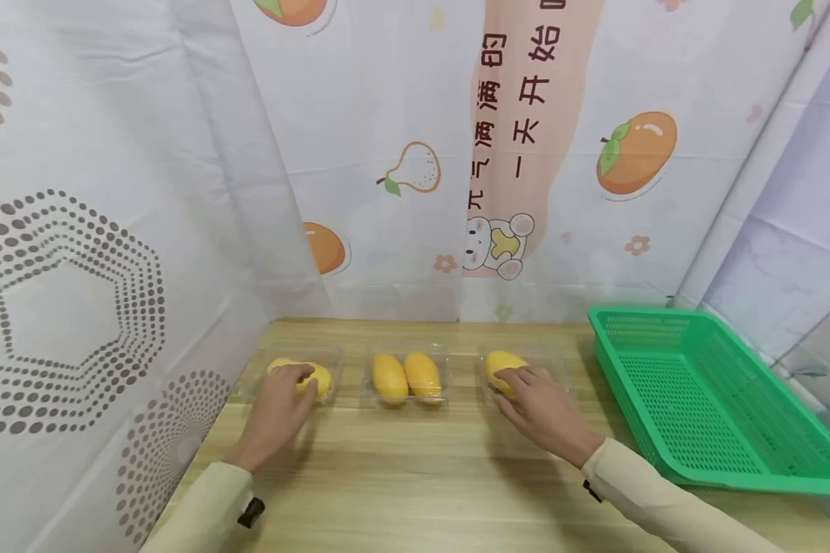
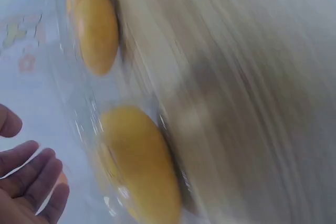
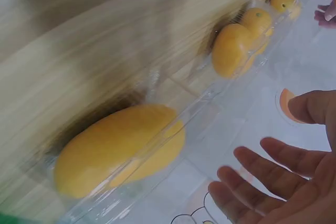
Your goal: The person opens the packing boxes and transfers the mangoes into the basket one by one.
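Three clear plastic boxes stand in a row on the wooden table, all with yellow mangoes in them. My left hand [image 1: 282,411] is over the left box [image 1: 335,357], whose mango [image 1: 321,378] shows partly behind the fingers. In the left wrist view, the fingers of this hand [image 2: 31,182] are spread and loosely bent, apart from the mango [image 2: 142,166]. The middle box [image 1: 406,349] holds two mangoes side by side. Above the right box [image 1: 549,357] is my right hand [image 1: 542,407], partly covering a mango [image 1: 503,362]. Its fingers [image 3: 268,169] are spread and hold nothing.
A green plastic basket [image 1: 692,415] with perforated walls stands at the table's right side. White printed curtains [image 1: 387,253] hang behind the table and along its left side. Bare wooden tabletop [image 1: 401,476] lies between my forearms.
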### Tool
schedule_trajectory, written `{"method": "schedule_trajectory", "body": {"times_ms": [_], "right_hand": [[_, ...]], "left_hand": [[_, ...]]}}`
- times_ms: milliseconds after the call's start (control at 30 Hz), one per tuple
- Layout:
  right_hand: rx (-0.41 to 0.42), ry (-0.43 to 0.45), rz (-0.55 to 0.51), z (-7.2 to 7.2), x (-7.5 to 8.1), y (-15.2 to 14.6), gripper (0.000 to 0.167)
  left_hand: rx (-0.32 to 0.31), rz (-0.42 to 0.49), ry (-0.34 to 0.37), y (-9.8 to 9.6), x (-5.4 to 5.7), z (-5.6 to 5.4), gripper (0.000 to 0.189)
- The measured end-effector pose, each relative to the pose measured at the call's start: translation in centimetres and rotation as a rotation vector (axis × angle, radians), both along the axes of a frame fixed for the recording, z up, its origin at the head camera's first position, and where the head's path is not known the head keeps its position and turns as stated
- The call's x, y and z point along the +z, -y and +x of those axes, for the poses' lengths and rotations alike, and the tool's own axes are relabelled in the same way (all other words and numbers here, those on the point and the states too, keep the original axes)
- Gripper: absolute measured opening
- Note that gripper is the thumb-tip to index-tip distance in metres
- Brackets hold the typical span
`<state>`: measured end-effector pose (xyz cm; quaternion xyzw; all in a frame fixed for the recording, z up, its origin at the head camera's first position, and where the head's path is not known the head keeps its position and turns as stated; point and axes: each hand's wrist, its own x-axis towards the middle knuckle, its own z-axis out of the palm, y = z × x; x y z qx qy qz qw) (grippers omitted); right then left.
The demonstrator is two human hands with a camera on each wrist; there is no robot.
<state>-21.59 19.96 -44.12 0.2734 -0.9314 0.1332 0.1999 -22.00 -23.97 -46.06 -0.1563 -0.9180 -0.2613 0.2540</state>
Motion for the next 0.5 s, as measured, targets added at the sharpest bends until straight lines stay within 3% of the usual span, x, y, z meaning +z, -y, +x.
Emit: {"method": "schedule_trajectory", "body": {"times_ms": [67,267,500], "right_hand": [[0.011,-0.010,-0.014,-0.1,0.0,0.4,0.030],[0.050,-0.005,-0.060,-0.6,0.2,1.9,0.010],[0.087,0.059,-0.110,-1.1,0.5,4.0,0.006]], "left_hand": [[0.032,0.061,0.036,0.9,-0.1,0.1,0.018],[0.113,0.170,0.034,3.6,-0.5,0.3,0.014],[0.185,0.228,0.041,5.7,-1.0,0.6,0.013]]}}
